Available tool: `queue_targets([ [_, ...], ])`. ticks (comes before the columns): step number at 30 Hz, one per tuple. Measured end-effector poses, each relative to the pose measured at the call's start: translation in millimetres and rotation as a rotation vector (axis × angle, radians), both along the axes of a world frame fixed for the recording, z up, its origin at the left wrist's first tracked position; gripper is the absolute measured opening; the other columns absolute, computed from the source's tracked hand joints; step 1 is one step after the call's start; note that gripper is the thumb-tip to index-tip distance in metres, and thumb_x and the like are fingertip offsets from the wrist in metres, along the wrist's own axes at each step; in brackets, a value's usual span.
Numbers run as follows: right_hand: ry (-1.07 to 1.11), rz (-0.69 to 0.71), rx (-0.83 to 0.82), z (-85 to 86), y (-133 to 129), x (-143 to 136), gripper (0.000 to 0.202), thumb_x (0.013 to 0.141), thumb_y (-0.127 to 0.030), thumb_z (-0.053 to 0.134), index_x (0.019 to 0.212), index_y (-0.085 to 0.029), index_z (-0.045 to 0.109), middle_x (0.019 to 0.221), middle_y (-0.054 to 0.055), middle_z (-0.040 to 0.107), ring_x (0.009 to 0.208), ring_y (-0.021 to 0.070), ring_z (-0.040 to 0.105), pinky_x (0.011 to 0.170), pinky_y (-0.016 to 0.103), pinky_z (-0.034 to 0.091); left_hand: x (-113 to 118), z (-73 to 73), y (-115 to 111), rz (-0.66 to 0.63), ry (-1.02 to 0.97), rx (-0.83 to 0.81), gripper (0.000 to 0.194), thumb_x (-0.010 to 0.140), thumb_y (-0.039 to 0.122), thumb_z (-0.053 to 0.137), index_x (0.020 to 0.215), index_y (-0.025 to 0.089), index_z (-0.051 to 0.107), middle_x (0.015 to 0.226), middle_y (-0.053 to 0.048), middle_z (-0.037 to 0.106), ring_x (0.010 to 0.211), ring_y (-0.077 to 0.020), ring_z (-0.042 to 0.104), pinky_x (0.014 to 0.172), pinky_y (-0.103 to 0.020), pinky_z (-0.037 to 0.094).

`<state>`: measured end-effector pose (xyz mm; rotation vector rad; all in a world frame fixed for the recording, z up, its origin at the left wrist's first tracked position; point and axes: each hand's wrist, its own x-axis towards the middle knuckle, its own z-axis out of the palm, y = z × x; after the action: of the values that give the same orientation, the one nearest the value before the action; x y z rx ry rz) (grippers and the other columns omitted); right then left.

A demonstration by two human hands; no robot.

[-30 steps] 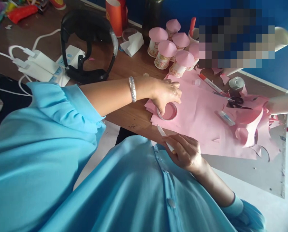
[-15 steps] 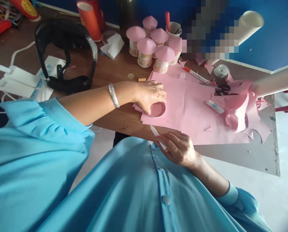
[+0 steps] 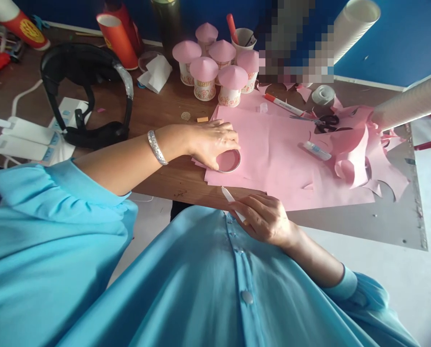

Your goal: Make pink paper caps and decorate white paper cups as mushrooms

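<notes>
My left hand (image 3: 215, 143), with a silver bangle at the wrist, is wrapped round the far and left side of a round ring (image 3: 239, 161) lying on pink paper (image 3: 261, 159). Pink paper shows through the ring's middle. Near the table's front edge, my right hand (image 3: 264, 217) grips a white pen (image 3: 228, 194) whose pointed tip is directed up and left, just off the paper. The pen's lower part is hidden by my fingers.
Several paper cups with pink cone tops (image 3: 233, 78) stand behind the paper. Scissors (image 3: 326, 123), a marker (image 3: 286, 105), a clear tube (image 3: 316, 150) and pink scraps (image 3: 385, 168) lie right. A black headset frame (image 3: 127, 86) and power strip (image 3: 69, 113) are left.
The camera view has shifted a little, so the table items appear further left. Both hands keep their holds on the ring and the pen.
</notes>
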<state>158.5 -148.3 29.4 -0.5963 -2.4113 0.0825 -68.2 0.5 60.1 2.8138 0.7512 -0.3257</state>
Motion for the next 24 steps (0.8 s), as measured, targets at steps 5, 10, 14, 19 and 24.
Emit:
queue_targets([
  [5,0.007,-0.005,0.007,-1.4,0.5,0.4,0.013,0.095,-0.01,0.065,0.107,-0.013,0.062,0.077,0.001,0.071,0.065,0.0129,0.066,0.057,0.027,0.052,-1.6,-1.8,0.6,0.018,-0.01,-0.033,0.057,0.08,0.041,0.064,0.136,0.029,0.062,0.136,-0.005,0.064,0.128,-0.0326,0.05,0.111,-0.047,0.038],
  [10,0.018,-0.008,0.036,-2.0,1.3,0.1,0.011,0.094,-0.01,0.066,0.105,-0.013,0.063,0.075,0.0,0.07,0.063,0.0125,0.064,0.056,0.027,0.051,-3.3,-2.1,0.2,0.029,-0.009,-0.05,0.059,0.082,0.041,0.062,0.14,0.03,0.059,0.138,-0.005,0.063,0.134,-0.0348,0.046,0.115,-0.049,0.034],
  [14,0.015,-0.008,0.033,-1.4,0.7,1.1,0.011,0.094,-0.01,0.066,0.105,-0.013,0.063,0.076,0.001,0.07,0.065,0.0127,0.065,0.057,0.027,0.052,-2.8,-0.9,2.2,0.036,0.021,-0.071,0.062,0.082,0.044,0.062,0.143,0.033,0.057,0.141,-0.003,0.061,0.137,-0.0354,0.043,0.118,-0.051,0.031],
  [19,0.017,-0.009,0.019,1.1,-0.6,0.3,0.016,0.094,-0.01,0.066,0.109,-0.013,0.063,0.076,0.001,0.07,0.066,0.0136,0.066,0.056,0.027,0.051,1.4,4.3,6.0,0.045,0.053,-0.1,0.065,0.076,0.047,0.067,0.14,0.033,0.061,0.142,-0.003,0.061,0.138,-0.0365,0.041,0.118,-0.051,0.032],
  [24,0.03,-0.02,0.048,4.5,-1.2,-8.0,0.021,0.092,-0.01,0.069,0.112,-0.013,0.062,0.077,0.002,0.07,0.067,0.0145,0.067,0.058,0.028,0.051,4.8,9.0,5.9,0.055,0.058,-0.103,0.069,0.072,0.047,0.074,0.137,0.029,0.065,0.145,-0.003,0.059,0.136,-0.0386,0.043,0.118,-0.051,0.034],
])
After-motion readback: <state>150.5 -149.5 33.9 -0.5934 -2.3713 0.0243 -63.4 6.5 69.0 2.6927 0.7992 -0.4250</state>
